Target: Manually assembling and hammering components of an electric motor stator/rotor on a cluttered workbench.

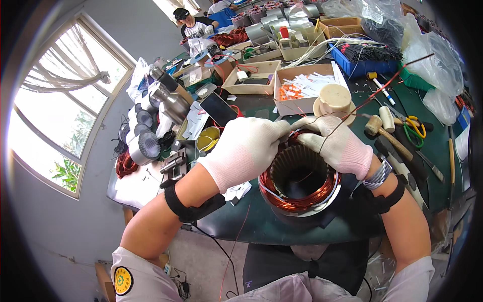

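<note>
A motor stator point(289, 202) stands on the table in front of me, with copper windings bundled round its rim and a dark slotted bore. My left hand point(246, 148), in a white knitted glove, is closed with its fingertips at the stator's far rim; what they pinch is hidden. Facing it, my right hand point(336, 143), gloved alike, is closed at the same rim with thumb and fingers on a thin wire lead point(347, 115). This lead runs from the fingers up to the far right, with a red stretch along it.
Behind the stator are a carton of white and orange slips point(312, 85), a round cream block point(334, 98) and a phone point(219, 108). Mallets point(387, 133), scissors point(415, 132) and other tools lie right. A metal flask point(168, 103) stands left. Another person point(193, 25) sits farther back.
</note>
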The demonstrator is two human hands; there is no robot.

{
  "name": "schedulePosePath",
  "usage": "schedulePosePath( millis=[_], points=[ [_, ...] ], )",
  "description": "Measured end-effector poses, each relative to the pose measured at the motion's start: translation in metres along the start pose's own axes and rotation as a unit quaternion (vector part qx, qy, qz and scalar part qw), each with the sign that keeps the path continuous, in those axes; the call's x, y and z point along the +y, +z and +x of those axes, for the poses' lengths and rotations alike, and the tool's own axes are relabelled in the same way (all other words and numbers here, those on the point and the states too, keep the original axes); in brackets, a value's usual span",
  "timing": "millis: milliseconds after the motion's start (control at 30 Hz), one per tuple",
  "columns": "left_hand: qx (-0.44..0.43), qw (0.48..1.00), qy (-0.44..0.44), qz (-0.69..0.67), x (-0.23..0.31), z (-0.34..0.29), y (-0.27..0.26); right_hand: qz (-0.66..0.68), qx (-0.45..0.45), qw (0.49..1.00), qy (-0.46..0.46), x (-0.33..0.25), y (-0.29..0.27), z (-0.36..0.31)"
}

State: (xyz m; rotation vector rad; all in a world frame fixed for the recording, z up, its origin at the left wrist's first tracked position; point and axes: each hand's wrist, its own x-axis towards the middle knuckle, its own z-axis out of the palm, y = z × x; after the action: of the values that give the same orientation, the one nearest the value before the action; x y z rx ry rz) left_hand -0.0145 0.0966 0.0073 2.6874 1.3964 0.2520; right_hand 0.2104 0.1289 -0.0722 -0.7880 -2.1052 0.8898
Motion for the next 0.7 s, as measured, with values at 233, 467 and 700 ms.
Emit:
schedulePosePath(
  millis=[233, 467, 700],
  points=[
    [0.000, 1.000, 0.024, 0.020, -0.003, -0.004, -0.002, -0.010, 0.020, 1.000, -0.011, -0.005, 0.002, -0.004],
    [-0.007, 0.999, 0.001, -0.039, -0.010, -0.008, -0.001, -0.422, -0.010, 0.906, -0.001, -0.040, 0.005, 0.018],
    [0.039, 0.995, 0.010, -0.092, -0.014, -0.013, 0.003, -0.401, -0.007, 0.916, -0.003, -0.035, 0.006, 0.016]
  ],
)
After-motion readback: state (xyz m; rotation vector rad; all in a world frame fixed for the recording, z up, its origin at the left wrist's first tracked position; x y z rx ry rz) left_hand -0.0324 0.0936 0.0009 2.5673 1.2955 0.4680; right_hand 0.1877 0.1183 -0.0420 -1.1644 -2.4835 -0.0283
